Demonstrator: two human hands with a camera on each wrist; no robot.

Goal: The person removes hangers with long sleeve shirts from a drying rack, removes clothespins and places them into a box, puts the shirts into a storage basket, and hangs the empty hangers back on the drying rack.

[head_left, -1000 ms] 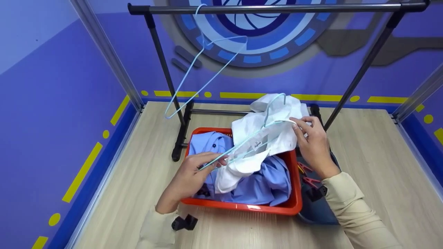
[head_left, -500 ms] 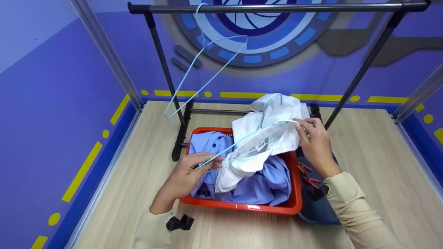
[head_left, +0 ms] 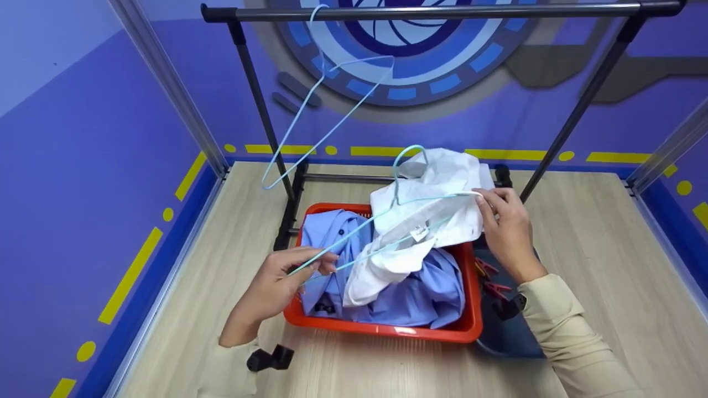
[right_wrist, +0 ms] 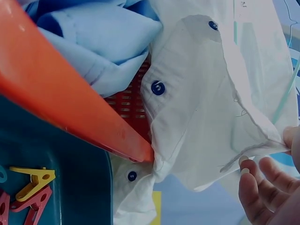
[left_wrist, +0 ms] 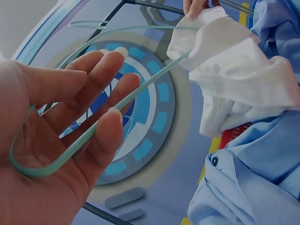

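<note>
My left hand [head_left: 276, 282] grips one end of a pale green clothes hanger [head_left: 354, 229], its fingers curled round the wire in the left wrist view. The hanger's other end runs into a white shirt [head_left: 390, 268], just under the collar, and its hook points up and away. With thumb and fingers my right hand [head_left: 508, 232] pinches the shirt's edge. Dark buttons [right_wrist: 158, 87] show along the shirt front in the right wrist view. The shirt lies draped over light blue clothes [head_left: 431, 293] in a red basket [head_left: 381, 330]; folds hide the hanger's far tip.
A black garment rack [head_left: 498, 12] stands behind the basket, a second hanger [head_left: 298, 119] hooked at its left. To the right sits a dark blue bin [head_left: 506, 345], partly behind the right arm, with red clothespins [head_left: 496, 288] and a yellow clothespin [right_wrist: 36, 183].
My left hand has drawn the hanger left and slightly toward me; its hook has shifted left and more bare wire shows. The right hand, still pinching the white shirt, has moved slightly right.
</note>
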